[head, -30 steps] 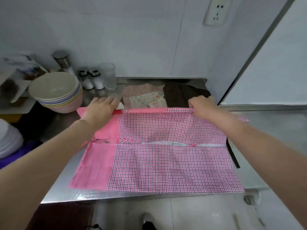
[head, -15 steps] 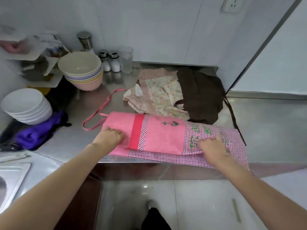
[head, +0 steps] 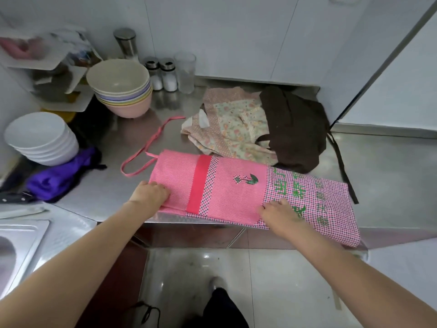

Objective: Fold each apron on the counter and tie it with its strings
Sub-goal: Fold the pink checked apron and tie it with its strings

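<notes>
Bare counter [head: 387, 166] right (bowls [head: 120, 88] left)

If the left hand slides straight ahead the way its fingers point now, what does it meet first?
The left hand points right across the folded pink apron, so it would probably first reach the red band sewn on it, though the exact direction is hard to judge.
</notes>
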The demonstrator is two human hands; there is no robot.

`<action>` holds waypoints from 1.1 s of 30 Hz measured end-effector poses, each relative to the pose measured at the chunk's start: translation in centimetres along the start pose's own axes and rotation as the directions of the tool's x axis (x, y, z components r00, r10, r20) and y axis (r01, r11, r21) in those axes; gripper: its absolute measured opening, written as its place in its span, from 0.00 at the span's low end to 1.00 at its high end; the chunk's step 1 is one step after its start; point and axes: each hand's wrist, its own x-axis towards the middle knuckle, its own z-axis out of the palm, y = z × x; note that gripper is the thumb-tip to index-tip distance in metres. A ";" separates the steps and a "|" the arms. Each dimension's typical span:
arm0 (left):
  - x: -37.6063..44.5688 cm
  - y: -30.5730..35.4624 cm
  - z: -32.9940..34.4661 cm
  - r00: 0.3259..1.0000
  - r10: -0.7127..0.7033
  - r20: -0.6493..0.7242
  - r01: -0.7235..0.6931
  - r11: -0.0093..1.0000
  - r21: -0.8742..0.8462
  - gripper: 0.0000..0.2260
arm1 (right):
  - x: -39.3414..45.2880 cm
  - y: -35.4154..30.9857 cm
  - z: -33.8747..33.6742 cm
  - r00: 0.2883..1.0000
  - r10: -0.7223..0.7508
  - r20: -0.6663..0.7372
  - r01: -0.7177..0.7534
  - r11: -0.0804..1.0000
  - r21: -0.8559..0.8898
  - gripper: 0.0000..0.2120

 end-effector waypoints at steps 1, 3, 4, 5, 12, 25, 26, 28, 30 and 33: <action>-0.1 -0.1 0.1 1.000 -0.011 -0.013 0.011 1.000 -0.009 0.15 | 0.1 -0.2 -0.3 0.999 -0.012 0.038 0.011 1.000 0.024 0.19; -0.2 -0.2 0.2 0.999 -0.030 -0.036 0.028 0.999 -0.045 0.16 | 0.4 -0.6 -1.5 0.997 -0.050 0.055 0.044 0.994 0.095 0.22; -0.2 -0.2 0.0 0.999 -0.035 -0.033 0.033 0.997 -0.074 0.16 | 0.5 -0.9 -2.2 0.996 -0.079 0.036 0.074 0.988 0.138 0.22; -0.3 -0.5 -0.1 0.999 -0.043 -0.025 0.040 0.993 -0.108 0.18 | 0.9 -1.5 -3.0 0.992 -0.125 -0.001 0.123 0.975 0.187 0.21; 0.1 -2.8 1.1 0.997 0.067 0.029 -0.063 0.990 -0.127 0.23 | 4.6 -7.5 -6.8 0.930 -0.303 -0.210 0.348 0.908 0.232 0.14; -1.3 -2.2 0.6 0.990 0.132 -0.046 -0.138 0.977 -0.165 0.08 | 6.1 -9.9 -7.4 0.931 -0.352 -0.101 0.360 0.929 0.088 0.10; -1.4 -2.2 0.5 0.989 0.146 -0.026 -0.148 0.972 -0.180 0.06 | 6.1 -10.1 -7.4 0.934 -0.348 -0.081 0.355 0.930 0.099 0.09; -1.5 -2.3 0.4 0.984 0.177 0.020 -0.167 0.958 -0.234 0.04 | 6.2 -10.3 -7.3 0.935 -0.352 -0.043 0.355 0.926 0.125 0.06; -1.5 -2.3 0.5 0.980 0.193 0.053 -0.170 0.940 -0.295 0.05 | 6.6 -10.4 -7.5 0.930 -0.367 -0.008 0.365 0.921 0.139 0.06; -1.4 -2.3 0.5 0.972 0.203 0.117 -0.156 0.934 -0.323 0.10 | 7.3 -9.5 -7.8 0.914 -0.403 0.046 0.381 0.892 0.243 0.15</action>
